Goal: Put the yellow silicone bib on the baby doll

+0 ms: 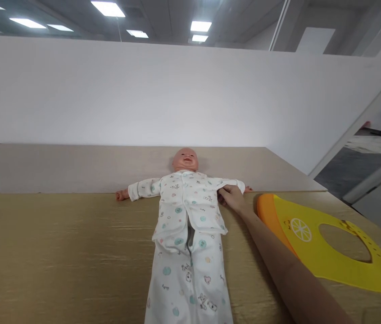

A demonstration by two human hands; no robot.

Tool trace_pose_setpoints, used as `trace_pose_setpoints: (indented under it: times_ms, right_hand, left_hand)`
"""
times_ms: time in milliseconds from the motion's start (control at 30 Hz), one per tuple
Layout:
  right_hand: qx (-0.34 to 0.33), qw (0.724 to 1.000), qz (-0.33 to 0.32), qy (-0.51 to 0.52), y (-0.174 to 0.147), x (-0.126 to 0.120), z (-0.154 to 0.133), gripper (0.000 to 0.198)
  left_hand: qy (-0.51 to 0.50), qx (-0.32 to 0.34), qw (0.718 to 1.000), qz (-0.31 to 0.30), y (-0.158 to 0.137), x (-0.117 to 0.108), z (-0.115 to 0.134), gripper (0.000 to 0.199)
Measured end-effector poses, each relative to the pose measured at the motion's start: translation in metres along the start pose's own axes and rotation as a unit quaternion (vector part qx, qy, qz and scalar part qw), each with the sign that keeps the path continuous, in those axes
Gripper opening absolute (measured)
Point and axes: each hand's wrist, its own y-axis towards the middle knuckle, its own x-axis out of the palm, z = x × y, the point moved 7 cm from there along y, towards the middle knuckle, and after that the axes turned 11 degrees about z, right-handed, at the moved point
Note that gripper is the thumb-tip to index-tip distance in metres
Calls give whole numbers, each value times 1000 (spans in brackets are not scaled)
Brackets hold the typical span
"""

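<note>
A baby doll (185, 160) lies face up in the middle, its head away from me and both arms spread out. It wears a white pajama top (173, 204) printed with small animals and green dots. Matching pajama pants (177, 288) cover its legs and run off the bottom edge. Below the top's hem, its front edges part and a narrow dark gap shows. My right hand (231, 198) is closed at the underarm of the sleeve on the right, its curled fingers pinching the cloth there; the fingertips are partly hidden. My left hand is out of view.
A yellow bib (315, 261) with an orange pocket and a citrus-slice print lies flat on the wooden table (75, 256), right of my forearm. Behind the doll, a pale beige panel (58, 166) meets a white wall (119, 94) topped by glass.
</note>
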Motion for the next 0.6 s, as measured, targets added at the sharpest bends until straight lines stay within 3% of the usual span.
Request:
trace_pose_setpoints:
  times_ms: [33, 67, 167, 233, 300, 400, 500, 600]
  right_hand:
    - [-3, 1000, 0, 2, 0, 0, 1, 16]
    - [-8, 1000, 3, 1, 0, 0, 1, 17]
    - [-46, 998, 42, -32, 2, -5, -3, 21]
    - [-76, 992, 73, -75, 2, -8, -8, 23]
    - [-92, 986, 87, -106, 2, -10, -13, 25]
    - [-102, 983, 90, -119, 1, -10, -16, 26]
    - [-107, 980, 90, -139, -1, -10, -15, 27]
    - [-114, 971, 83, -191, -7, -7, -16, 27]
  left_hand:
    - [-5, -3, 1000, -7, -19, -12, 1, 55]
    - [-6, -5, 1000, -15, -40, -24, 3, 51]
    - [4, -12, 997, -77, -98, -51, 6, 52]
    - [17, -15, 997, -76, -124, -68, 9, 53]
    - [62, -17, 997, -48, -137, -83, 13, 42]
    - [135, -9, 991, -11, -143, -102, 24, 51]
    - [166, 8, 986, -19, -151, -124, 47, 37]
    - [182, 20, 983, -34, -170, -161, 79, 40]
